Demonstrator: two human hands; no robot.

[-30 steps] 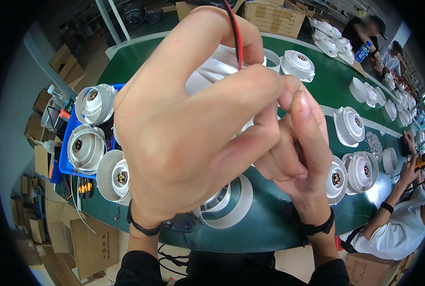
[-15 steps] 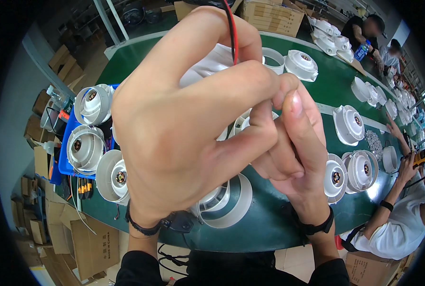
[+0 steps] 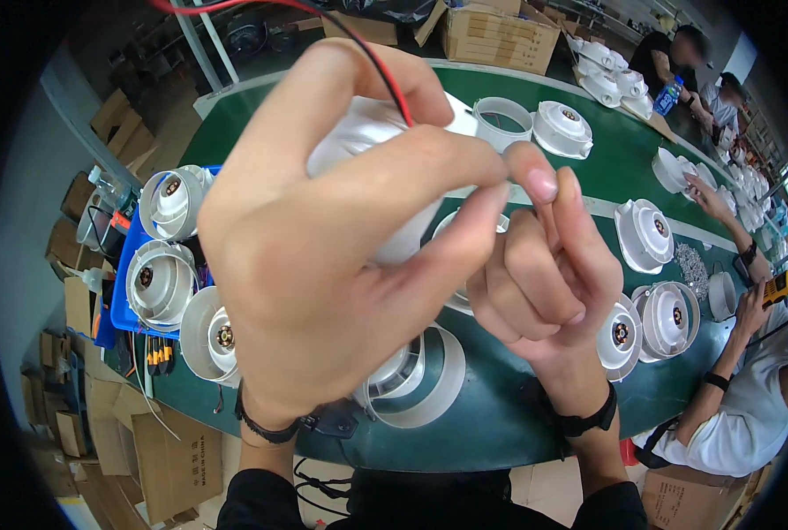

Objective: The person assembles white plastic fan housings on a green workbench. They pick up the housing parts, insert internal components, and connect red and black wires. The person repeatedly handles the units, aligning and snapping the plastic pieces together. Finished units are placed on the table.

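Note:
My left hand [image 3: 314, 238] is held up close, its fingers curled round a smooth white plastic part [image 3: 358, 137] that is mostly hidden behind them. A red and black wire pair [image 3: 372, 57] rises by this part and runs off toward the upper left. The left thumb and forefinger come together at the fingertips of my right hand [image 3: 553, 256]. That hand is closed, thumb and forefinger pinched and the other fingers folded in; anything between the tips is too small or hidden to name. Below the hands, a white fan housing [image 3: 398, 375] rests beside a white ring [image 3: 447, 380] on the green table [image 3: 491, 433].
A blue tray [image 3: 129, 305] with white fan housings stands at the left, near yellow-handled tools [image 3: 158, 353]. More housings [image 3: 645, 234] and a pile of small metal parts [image 3: 692, 269] lie at the right. A co-worker's arm [image 3: 720, 212] reaches over the table there.
My left hand has dropped slightly and the wires now swing out to the left. More of the white part shows. My right fingers have curled in tighter. The co-worker's hand has reached farther away.

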